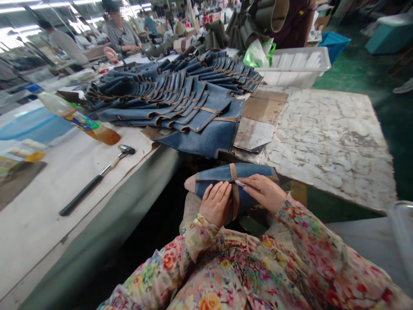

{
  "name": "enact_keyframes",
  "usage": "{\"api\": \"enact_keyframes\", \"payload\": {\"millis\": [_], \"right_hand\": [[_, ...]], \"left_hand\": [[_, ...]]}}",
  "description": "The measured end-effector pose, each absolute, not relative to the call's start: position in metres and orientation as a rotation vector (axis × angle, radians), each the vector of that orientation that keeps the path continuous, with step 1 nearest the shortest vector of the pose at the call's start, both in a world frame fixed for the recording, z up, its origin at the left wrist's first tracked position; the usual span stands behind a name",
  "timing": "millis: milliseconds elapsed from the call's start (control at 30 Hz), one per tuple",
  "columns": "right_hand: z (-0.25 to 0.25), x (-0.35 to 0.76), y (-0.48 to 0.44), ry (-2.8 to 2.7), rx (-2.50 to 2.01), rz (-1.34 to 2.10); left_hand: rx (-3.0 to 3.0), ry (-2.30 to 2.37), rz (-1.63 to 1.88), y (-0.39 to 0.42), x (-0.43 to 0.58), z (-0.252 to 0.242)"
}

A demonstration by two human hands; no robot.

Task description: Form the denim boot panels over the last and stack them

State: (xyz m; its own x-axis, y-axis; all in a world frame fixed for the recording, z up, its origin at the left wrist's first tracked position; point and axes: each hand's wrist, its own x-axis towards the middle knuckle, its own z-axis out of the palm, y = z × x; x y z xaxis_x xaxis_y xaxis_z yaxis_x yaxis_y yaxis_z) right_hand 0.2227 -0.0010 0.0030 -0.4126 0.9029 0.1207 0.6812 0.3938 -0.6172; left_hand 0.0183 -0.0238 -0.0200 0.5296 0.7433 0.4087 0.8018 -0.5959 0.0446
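Across my lap lies a blue leather-like piece (216,170) with brown straps and edges and a pale tip at its left end. My left hand (217,202) rests flat on it, fingers stretched out beside the cross strap. In my right hand (266,191) is a small whitish tool (239,183), pinched between the fingers. Its tip touches the piece where the strap crosses the long seam. The kind of tool is too small to make out, and part of it is hidden by my fingers.
A hammer (97,183) and a tilted bottle (80,120) lie on the left table. Overlapping blue pieces (193,103) are heaped ahead. To the right are a worn board (332,133) and a white crate (297,64). A co-worker (121,36) is at the back left.
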Motion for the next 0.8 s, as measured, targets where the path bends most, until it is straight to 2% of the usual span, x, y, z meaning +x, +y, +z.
{"api": "enact_keyframes", "payload": {"millis": [333,633,800], "right_hand": [[0.007,0.224,0.011,-2.415,-1.353,0.611],[0.006,0.226,0.015,-2.401,-1.322,0.708],[0.006,0.220,0.012,-2.395,-1.357,0.624]], "left_hand": [[-2.642,-1.635,-0.491,-0.003,0.033,0.002],[-2.682,-1.417,-0.508,0.000,0.036,0.000],[-2.676,-1.405,-0.571,-0.005,0.037,-0.009]]}}
